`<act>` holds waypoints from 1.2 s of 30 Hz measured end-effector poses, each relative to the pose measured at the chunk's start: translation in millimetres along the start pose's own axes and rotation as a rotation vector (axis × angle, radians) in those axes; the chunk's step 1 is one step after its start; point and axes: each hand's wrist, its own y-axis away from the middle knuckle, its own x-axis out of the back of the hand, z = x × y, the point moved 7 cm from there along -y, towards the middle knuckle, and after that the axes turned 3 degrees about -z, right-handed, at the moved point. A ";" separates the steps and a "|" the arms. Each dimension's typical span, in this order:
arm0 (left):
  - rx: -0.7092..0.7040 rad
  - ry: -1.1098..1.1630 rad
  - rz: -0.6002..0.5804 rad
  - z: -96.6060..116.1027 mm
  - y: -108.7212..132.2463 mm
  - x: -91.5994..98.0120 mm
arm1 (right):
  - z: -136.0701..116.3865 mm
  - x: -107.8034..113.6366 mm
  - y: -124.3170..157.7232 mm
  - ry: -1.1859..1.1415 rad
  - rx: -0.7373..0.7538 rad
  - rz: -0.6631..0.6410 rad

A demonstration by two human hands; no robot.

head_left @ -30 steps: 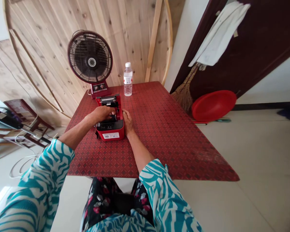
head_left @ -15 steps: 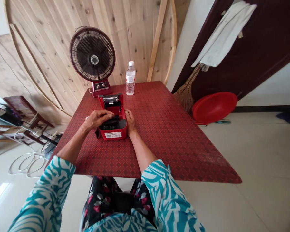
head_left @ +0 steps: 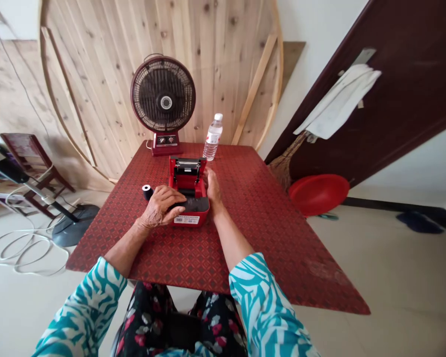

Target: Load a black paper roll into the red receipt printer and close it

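A red and black label printer [head_left: 188, 218] stands on the table with its lid [head_left: 188, 166] raised, showing the roller and inner bay. My left hand [head_left: 161, 206] holds its left front corner, fingers over the black top panel and thumb toward the front. Along the printer's right side, my right hand [head_left: 212, 188] is pressed against the wall, its fingers partly hidden behind. Just beyond my left hand stands a small black roll [head_left: 147, 192] with a white core end.
A fan [head_left: 163, 99] and a water bottle [head_left: 212, 136] stand at the back of the red patterned table [head_left: 260, 238]. Right of the table are a broom [head_left: 288, 158] and a red basin [head_left: 319, 193]. A floor stand [head_left: 74, 225] and loose cable lie left.
My left hand has moved from the printer's open bay to its left front corner. The black roll now shows beside it. The view has shifted, and my right hand stays at the right side.
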 end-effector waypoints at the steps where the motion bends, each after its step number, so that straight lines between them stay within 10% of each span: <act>1: -0.011 -0.014 0.013 0.9 1.0 0.3 | -2.4 -2.2 -7.2 -0.014 -0.010 -0.002; 12: 0.132 -0.124 0.381 2.2 14.0 30.1 | -10.8 17.6 19.0 0.186 0.200 0.073; 28: 0.264 -0.025 0.180 -12.6 8.0 17.1 | -14.3 14.6 48.7 0.276 0.271 0.100; 36: 0.700 0.442 0.320 -51.2 24.5 28.5 | 4.5 16.4 53.2 0.092 0.110 0.156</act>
